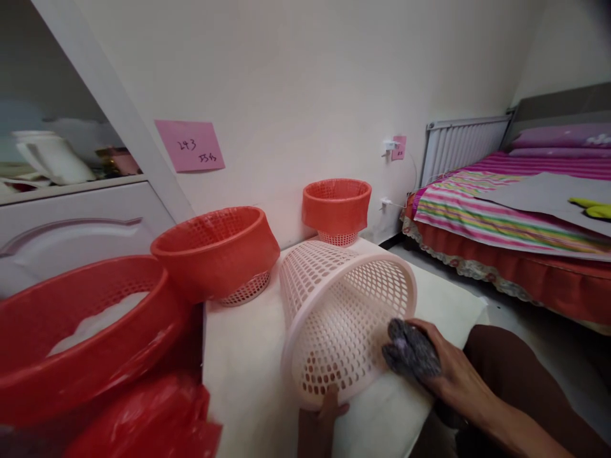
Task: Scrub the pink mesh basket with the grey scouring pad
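A pale pink perforated plastic basket lies on its side on the white tabletop, its wide mouth facing me. My left hand grips the near lower rim, the fingers partly hidden by the basket wall. In my right hand is a bunched dark grey cloth, held at the right edge of the basket's mouth. Whether the cloth touches the rim I cannot tell.
Baskets lined with red plastic bags stand behind, at left and near left; the nearest holds something white. A red plastic bag sits front left. A bed is right, a cabinet left.
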### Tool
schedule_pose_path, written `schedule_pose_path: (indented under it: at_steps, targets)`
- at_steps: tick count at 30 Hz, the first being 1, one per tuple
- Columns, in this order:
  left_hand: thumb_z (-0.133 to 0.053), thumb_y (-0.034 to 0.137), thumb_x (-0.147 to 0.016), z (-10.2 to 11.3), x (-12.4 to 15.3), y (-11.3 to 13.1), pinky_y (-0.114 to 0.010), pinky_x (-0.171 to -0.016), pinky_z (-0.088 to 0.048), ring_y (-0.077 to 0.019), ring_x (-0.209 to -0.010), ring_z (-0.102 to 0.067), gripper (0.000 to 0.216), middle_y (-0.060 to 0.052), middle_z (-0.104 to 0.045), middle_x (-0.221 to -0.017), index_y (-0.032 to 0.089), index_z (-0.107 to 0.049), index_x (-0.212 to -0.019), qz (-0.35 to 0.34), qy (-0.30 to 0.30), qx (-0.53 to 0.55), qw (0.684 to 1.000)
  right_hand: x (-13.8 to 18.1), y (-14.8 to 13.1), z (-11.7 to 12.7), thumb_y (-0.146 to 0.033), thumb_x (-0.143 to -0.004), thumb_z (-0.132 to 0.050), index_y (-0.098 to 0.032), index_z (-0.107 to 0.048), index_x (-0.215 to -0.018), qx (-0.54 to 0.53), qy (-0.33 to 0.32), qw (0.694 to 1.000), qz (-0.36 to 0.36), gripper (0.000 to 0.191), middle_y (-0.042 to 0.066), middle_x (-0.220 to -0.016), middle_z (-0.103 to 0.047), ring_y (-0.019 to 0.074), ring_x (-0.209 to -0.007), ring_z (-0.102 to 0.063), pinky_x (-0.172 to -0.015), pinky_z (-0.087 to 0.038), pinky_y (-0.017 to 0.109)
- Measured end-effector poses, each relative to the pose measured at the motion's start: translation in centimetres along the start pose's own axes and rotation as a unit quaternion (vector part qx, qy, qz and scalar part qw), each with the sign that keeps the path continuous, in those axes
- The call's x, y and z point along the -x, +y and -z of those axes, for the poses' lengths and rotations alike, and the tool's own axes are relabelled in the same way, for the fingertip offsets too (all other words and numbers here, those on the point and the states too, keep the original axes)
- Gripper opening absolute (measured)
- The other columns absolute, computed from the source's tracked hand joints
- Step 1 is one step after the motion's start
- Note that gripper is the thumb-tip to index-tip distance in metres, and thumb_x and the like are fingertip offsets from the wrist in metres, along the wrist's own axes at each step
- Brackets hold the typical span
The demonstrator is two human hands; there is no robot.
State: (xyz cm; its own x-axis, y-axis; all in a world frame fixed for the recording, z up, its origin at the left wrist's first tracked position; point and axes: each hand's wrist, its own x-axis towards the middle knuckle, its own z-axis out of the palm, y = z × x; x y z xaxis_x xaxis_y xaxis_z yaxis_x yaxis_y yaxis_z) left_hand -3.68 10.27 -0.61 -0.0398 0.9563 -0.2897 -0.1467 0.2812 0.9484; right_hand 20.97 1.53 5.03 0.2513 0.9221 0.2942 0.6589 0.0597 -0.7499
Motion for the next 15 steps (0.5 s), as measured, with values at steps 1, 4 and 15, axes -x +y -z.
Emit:
schedule_pose_path:
  at_steps: [1,4,15]
  targets:
    - [-0.068,0.023,-0.070,0.0,0.0,-0.1,-0.035,-0.054,-0.060,-0.0312,-0.093,-0.069,0.070,-0.017,-0.068,-0.113,0.015,-0.043,-0.135,-0.007,-0.002,-0.003,1.000,-0.7,-0.4,-0.1,-0.023,-0.075,-0.058,-0.027,-0.042,-0.129,0.030,0.018,0.999,-0.004,0.056,0.007,-0.118,-0.061,0.0257,-0.100,-0.064,-0.083,-0.052,0.036]
    - [-0.068,0.022,-0.068,0.0,-0.1,-0.4,-0.035,-0.050,-0.060,-0.0316,-0.094,-0.068,0.077,-0.017,-0.067,-0.113,0.016,-0.040,-0.139,-0.027,-0.008,-0.013,1.000,-2.0,-0.1,-0.6,-0.019,-0.077,-0.051,-0.027,-0.045,-0.123,0.126,0.059,0.990,-0.002,0.047,0.007,-0.118,-0.053,0.0241,-0.100,-0.060,-0.074,-0.051,0.032]
    - [-0.074,0.053,-0.066,-0.3,-0.6,-1.9,-0.035,-0.052,-0.060,-0.0303,-0.086,-0.072,0.096,-0.017,-0.070,-0.113,0.016,-0.035,-0.145,-0.059,-0.034,-0.008,0.998,0.5,-2.1,-7.7,-0.008,-0.067,-0.058,-0.023,-0.048,-0.124,0.167,-0.115,0.978,0.044,0.060,0.011,-0.115,-0.055,0.0290,-0.107,-0.057,-0.085,-0.050,0.040]
